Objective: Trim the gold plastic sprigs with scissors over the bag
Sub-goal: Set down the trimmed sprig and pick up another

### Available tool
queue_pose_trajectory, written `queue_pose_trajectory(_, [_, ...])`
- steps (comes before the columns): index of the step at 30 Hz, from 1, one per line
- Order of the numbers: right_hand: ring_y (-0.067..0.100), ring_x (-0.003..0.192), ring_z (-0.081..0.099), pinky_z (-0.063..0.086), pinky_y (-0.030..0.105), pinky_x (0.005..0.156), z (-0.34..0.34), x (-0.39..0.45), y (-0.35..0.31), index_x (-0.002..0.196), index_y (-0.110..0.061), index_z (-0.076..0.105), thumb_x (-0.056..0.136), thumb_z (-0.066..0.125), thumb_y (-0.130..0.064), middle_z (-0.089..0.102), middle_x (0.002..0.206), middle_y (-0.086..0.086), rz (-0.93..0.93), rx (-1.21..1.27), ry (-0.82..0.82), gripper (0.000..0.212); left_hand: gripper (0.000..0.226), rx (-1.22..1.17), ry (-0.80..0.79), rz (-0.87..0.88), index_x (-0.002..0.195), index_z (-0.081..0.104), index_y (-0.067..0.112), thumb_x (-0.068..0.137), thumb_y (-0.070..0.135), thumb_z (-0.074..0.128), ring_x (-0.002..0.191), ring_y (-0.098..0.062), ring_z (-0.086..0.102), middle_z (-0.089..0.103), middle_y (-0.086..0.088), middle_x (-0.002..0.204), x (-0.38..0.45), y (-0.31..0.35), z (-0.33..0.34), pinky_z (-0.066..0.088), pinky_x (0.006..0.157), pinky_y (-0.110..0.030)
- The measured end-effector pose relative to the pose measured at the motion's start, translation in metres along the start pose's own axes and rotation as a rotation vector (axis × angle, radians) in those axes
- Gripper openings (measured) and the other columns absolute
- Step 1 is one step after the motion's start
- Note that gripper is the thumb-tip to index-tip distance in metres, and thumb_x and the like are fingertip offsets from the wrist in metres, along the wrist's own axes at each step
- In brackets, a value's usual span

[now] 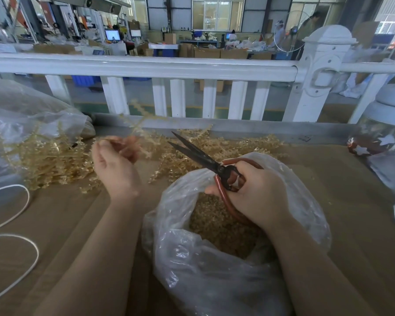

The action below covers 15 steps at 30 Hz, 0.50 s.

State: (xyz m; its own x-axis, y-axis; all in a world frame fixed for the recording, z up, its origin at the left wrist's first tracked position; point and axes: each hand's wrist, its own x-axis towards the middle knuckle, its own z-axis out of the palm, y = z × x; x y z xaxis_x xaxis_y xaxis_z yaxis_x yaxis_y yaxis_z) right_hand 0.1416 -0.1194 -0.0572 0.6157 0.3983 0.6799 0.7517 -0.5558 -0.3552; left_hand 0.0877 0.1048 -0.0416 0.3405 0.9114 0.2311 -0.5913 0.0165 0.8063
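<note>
Here scissors (198,156) and bag (214,281) look unlabelled.

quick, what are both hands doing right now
Left hand: pinching a gold sprig, fingers blurred.
Right hand: gripping the scissors, blades open, over the bag.

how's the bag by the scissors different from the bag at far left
The bag by the scissors stands open below the right hand, holding small gold cuttings. The far-left bag lies slumped, long gold sprigs spilling from it. Both are clear plastic.
</note>
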Motion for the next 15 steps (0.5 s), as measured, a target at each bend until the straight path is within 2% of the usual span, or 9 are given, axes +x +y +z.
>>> queue_pose_trajectory(3, [0.001, 0.066, 0.06, 0.056, 0.026, 0.059, 0.001, -0.001, 0.002, 0.091, -0.024, 0.073, 0.075, 0.046, -0.088, 0.066, 0.076, -0.019, 0.006, -0.034, -0.002, 0.072, 0.032, 0.018, 0.27, 0.019, 0.082, 0.044, 0.029, 0.108, 0.02, 0.029, 0.061, 0.008, 0.06, 0.056, 0.014, 0.081, 0.004, 0.001, -0.005, 0.049, 0.061, -0.012])
queue_pose_trajectory(6, [0.003, 0.066, 0.06, 0.056, 0.026, 0.061, 0.002, 0.0, 0.004, 0.093, -0.023, 0.073, 0.076, 0.042, -0.088, 0.067, 0.077, -0.017, 0.028, -0.074, -0.036, 0.074, 0.03, -0.027, 0.493, -0.017, 0.085, 0.046, 0.023, 0.109, 0.019, 0.028, 0.067, 0.0, 0.052, 0.05, 0.01, 0.084, 0.015, -0.002, -0.012, 0.048, 0.067, -0.016])
queue_pose_trajectory(10, [0.002, 0.064, 0.058, 0.054, 0.023, 0.062, 0.004, 0.0, 0.006, 0.092, -0.026, 0.07, 0.076, 0.036, -0.091, 0.065, 0.073, -0.016, 0.072, -0.144, -0.108, 0.076, 0.034, -0.021, 0.68, -0.06, 0.079, 0.038, 0.03, 0.11, 0.019, 0.028, 0.063, 0.005, 0.045, 0.045, 0.014, 0.083, 0.021, -0.007, -0.014, 0.039, 0.06, -0.003])
queue_pose_trajectory(11, [0.002, 0.064, 0.057, 0.054, 0.021, 0.062, 0.004, 0.001, 0.006, 0.091, -0.027, 0.069, 0.076, 0.036, -0.091, 0.064, 0.073, -0.016, 0.088, -0.157, -0.123, 0.075, 0.03, -0.034, 0.711, -0.07, 0.086, 0.045, 0.027, 0.11, 0.02, 0.028, 0.064, 0.004, 0.046, 0.049, 0.012, 0.088, 0.022, -0.008, -0.015, 0.038, 0.06, -0.003])
queue_pose_trajectory(13, [0.002, 0.065, 0.056, 0.052, 0.02, 0.064, 0.004, 0.001, 0.007, 0.09, -0.027, 0.069, 0.073, 0.033, -0.092, 0.064, 0.073, -0.017, 0.115, -0.159, -0.137, 0.076, 0.029, -0.026, 0.722, -0.09, 0.116, 0.056, 0.013, 0.11, 0.023, 0.03, 0.072, 0.0, 0.049, 0.055, 0.002, 0.106, 0.023, -0.007, -0.016, 0.038, 0.061, -0.002])
queue_pose_trajectory(14, [0.002, 0.066, 0.057, 0.052, 0.02, 0.065, 0.004, 0.002, 0.007, 0.091, -0.028, 0.069, 0.071, 0.03, -0.093, 0.064, 0.074, -0.017, 0.129, -0.15, -0.139, 0.079, 0.034, 0.004, 0.719, -0.1, 0.126, 0.055, 0.007, 0.11, 0.025, 0.031, 0.076, -0.001, 0.05, 0.057, -0.001, 0.111, 0.023, -0.006, -0.016, 0.039, 0.062, -0.002])
queue_pose_trajectory(15, [0.002, 0.068, 0.057, 0.053, 0.021, 0.067, 0.004, 0.002, 0.008, 0.094, -0.028, 0.07, 0.07, 0.029, -0.094, 0.065, 0.076, -0.017, 0.143, -0.141, -0.143, 0.081, 0.035, 0.041, 0.719, -0.106, 0.126, 0.053, 0.005, 0.11, 0.026, 0.032, 0.08, -0.004, 0.052, 0.058, -0.002, 0.112, 0.023, -0.005, -0.017, 0.041, 0.064, -0.002])
